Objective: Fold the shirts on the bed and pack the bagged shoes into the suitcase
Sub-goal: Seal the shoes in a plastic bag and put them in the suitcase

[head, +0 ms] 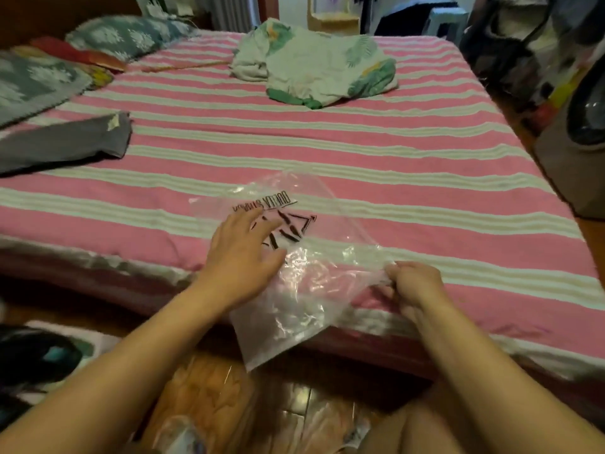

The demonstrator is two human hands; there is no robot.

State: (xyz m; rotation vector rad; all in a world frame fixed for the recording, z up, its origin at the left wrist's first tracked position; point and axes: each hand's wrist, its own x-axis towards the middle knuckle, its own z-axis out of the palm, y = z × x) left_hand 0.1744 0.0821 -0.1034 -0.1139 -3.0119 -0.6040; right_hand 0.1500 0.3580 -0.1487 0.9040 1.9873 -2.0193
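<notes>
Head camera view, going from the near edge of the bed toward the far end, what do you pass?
Clear plastic bag with dark printed lettering, held at the bed's near edge, → grey folded garment at the left → crumpled white and green leaf-print garment → blue-grey floral pillow.

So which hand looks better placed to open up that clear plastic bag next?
Probably the left hand: it lies open and flat on the plastic bag, free to slip inside. The right hand is busy pinching the bag's edge.

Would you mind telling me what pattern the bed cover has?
The bed cover has pink and white stripes, shown best in the head view.
</notes>
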